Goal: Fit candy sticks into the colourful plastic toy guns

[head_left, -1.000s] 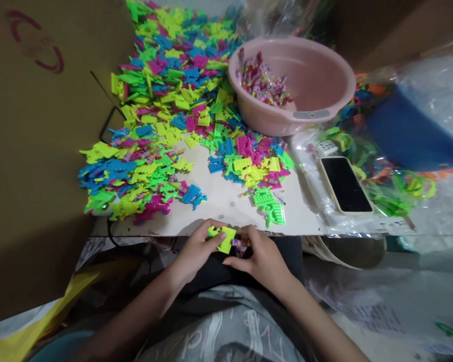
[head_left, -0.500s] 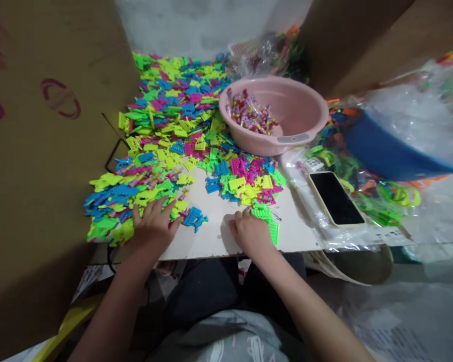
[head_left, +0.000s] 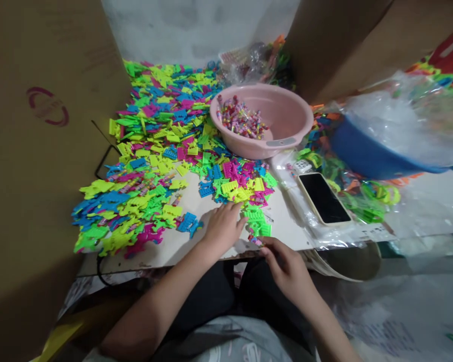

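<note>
My right hand [head_left: 289,264], at the table's front edge, pinches a small pink and red patterned tube [head_left: 255,240] between thumb and fingers. My left hand [head_left: 224,226] lies over the tabletop with its fingers stretched out and nothing visible in them. Just beyond its fingertips is a small heap of ribbed plastic pieces in yellow [head_left: 229,187], pink and blue. Two ribbed green plastic pieces [head_left: 254,216] lie between the hands. A blue plastic piece [head_left: 189,223] rests left of my left wrist, beside a larger mixed pile [head_left: 109,201] that has tubes among its pieces.
A pink basin [head_left: 245,148] holds many small tubes. Behind it, bright plastic pieces [head_left: 173,105] spread to the wall. A phone [head_left: 324,198] lies on clear plastic bags at the right, near a blue basin [head_left: 370,151]. A tall cardboard box [head_left: 49,166] stands at the left.
My left hand has moved right, from the left pile to the middle. My right hand has drawn back toward the edge, and a tube now shows in its fingers. The view has shifted slightly.
</note>
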The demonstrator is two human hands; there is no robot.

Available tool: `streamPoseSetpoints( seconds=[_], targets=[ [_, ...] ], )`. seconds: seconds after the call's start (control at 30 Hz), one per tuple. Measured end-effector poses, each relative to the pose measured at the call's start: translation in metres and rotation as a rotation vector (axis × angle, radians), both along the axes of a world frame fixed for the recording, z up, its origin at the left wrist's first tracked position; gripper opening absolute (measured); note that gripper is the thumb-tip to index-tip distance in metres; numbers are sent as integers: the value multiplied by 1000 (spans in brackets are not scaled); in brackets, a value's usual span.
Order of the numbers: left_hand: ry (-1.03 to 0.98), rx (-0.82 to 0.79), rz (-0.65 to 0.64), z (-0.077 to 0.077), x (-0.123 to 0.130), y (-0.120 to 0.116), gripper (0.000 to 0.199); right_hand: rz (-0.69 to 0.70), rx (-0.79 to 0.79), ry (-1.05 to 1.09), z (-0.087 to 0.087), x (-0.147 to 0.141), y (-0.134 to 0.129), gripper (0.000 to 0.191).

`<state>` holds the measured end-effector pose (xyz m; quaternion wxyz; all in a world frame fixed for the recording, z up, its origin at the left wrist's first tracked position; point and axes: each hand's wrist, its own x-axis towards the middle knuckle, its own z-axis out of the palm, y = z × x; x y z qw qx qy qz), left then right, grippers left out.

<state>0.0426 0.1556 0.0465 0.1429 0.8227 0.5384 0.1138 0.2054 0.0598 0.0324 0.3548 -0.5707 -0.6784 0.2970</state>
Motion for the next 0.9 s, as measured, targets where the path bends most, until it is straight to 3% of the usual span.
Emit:
streamPoseSetpoints(
  seconds=[0.13,0.27,0.53,0.7,0.9],
  targets=[
    [-15,86,-131,-12,30,11,43,-8,-34,19,-4,14,-6,19],
    [-40,80,-263,-17,27,18,51,66,44,-52,-10,11,-7,19],
    [-43,17,-264,-19,-7,15,40,52,121,-168,-19,11,-1,17],
    [27,-17,-226,-22,-15,5,38,9,132,-206,-20,18,-1,17],
    [77,-30,-159,-8,-17,-8,30,-27,152,-217,-20,23,-2,19]
  ],
)
